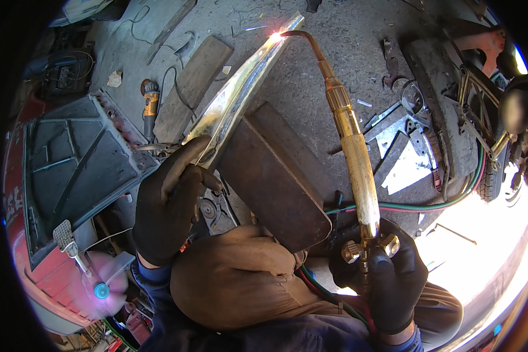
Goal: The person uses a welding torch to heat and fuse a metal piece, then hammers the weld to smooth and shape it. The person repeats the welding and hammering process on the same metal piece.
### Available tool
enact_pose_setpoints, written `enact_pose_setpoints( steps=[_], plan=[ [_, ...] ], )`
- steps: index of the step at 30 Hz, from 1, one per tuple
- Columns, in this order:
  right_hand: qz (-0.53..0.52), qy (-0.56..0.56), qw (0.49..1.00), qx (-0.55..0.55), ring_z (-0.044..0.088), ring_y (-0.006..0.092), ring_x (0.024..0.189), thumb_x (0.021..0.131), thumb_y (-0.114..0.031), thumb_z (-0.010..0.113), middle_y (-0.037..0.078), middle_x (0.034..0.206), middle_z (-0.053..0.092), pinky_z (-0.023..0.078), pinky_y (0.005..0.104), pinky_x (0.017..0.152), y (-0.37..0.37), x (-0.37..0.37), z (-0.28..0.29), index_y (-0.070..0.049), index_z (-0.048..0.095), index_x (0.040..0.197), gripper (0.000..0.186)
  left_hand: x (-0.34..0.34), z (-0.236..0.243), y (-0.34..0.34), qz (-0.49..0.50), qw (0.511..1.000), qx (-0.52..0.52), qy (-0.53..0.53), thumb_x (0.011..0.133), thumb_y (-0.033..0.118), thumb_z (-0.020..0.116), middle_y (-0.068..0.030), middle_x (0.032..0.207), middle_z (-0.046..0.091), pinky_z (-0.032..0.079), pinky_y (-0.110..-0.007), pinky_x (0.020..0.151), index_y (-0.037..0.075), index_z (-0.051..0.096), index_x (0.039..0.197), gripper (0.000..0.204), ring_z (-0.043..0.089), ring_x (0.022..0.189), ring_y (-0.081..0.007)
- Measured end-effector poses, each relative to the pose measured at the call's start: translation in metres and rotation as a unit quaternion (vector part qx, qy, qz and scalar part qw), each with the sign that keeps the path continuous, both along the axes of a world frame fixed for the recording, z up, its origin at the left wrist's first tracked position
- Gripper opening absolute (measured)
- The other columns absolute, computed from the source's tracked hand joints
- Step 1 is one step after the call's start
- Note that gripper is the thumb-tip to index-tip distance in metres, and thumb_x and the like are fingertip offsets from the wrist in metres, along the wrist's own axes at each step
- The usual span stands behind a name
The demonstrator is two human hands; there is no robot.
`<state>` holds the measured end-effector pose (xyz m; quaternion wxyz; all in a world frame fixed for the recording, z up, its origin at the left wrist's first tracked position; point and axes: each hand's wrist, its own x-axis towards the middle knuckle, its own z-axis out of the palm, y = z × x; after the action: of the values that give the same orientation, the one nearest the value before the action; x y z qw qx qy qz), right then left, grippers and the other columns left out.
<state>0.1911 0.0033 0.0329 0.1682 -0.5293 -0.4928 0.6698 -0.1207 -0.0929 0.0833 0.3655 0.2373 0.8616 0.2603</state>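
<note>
A brass gas torch [358,170] stands nearly upright in the picture, its lower end by the valve knobs in the grip of my gloved right hand [396,281]. The torch's bent copper tip meets a long, shiny folded metal strip [240,88] close to its far end, where a bright orange-white glow shows. My gloved left hand [179,193] pinches the near end of that strip between thumb and fingers, holding it slanted up to the right. Beneath the strip lies a rusty brown steel beam [276,176], near my knees.
An orange angle grinder [151,108] and a wooden board [196,79] lie on the concrete floor at left. A dark framed panel [79,170] leans there, above a spinning fan [101,290]. Metal scraps [402,149] and green and red hoses [428,206] are at right.
</note>
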Motion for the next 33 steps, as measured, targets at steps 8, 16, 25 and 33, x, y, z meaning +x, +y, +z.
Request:
enact_pose_setpoints(
  steps=[8, 16, 25, 33],
  plan=[
    [-0.01, -0.009, 1.0, -0.023, 0.073, 0.0151, 0.094, 0.1, -0.001, 0.071, 0.013, 0.109, 0.078, 0.059, 0.0304, 0.081, -0.001, 0.0008, 0.0014, 0.006, 0.067, 0.14, 0.041, 0.0, -0.0001, -0.0013, 0.006, 1.0, 0.006, -0.01, 0.115, 0.01, 0.047, -0.0093, 0.096, 0.078, 0.042, -0.02, 0.058, 0.0, 0.058, 0.158, 0.046, 0.049, 0.059, -0.0005],
    [0.028, -0.034, 0.999, -0.013, 0.074, 0.0187, 0.089, 0.106, -0.013, 0.064, 0.017, 0.11, 0.077, 0.062, 0.0341, 0.076, 0.0012, 0.0023, 0.0014, 0.01, 0.063, 0.141, 0.041, 0.0008, 0.0003, -0.0024, -0.017, 1.0, -0.005, 0.01, 0.114, 0.009, 0.048, -0.0079, 0.095, 0.079, 0.041, -0.02, 0.058, -0.001, 0.06, 0.157, 0.045, 0.049, 0.06, -0.0002],
    [0.014, -0.024, 0.999, -0.036, 0.073, 0.0164, 0.097, 0.101, -0.001, 0.071, 0.013, 0.112, 0.075, 0.059, 0.0317, 0.085, 0.0017, 0.0029, 0.0027, 0.007, 0.067, 0.139, 0.04, 0.0002, 0.0012, -0.0025, -0.017, 1.0, -0.008, 0.011, 0.114, 0.009, 0.048, -0.0077, 0.094, 0.079, 0.043, -0.022, 0.059, 0.0, 0.061, 0.156, 0.045, 0.049, 0.06, -0.0014],
    [0.021, -0.028, 0.999, -0.029, 0.073, 0.0168, 0.092, 0.104, -0.008, 0.067, 0.014, 0.109, 0.076, 0.06, 0.0318, 0.079, 0.0022, 0.0009, 0.0031, 0.009, 0.065, 0.14, 0.04, 0.0005, 0.0041, -0.0029, -0.016, 1.0, -0.016, -0.003, 0.113, 0.01, 0.049, -0.0079, 0.094, 0.079, 0.043, -0.022, 0.059, 0.0, 0.061, 0.156, 0.046, 0.052, 0.061, -0.0017]
  ],
)
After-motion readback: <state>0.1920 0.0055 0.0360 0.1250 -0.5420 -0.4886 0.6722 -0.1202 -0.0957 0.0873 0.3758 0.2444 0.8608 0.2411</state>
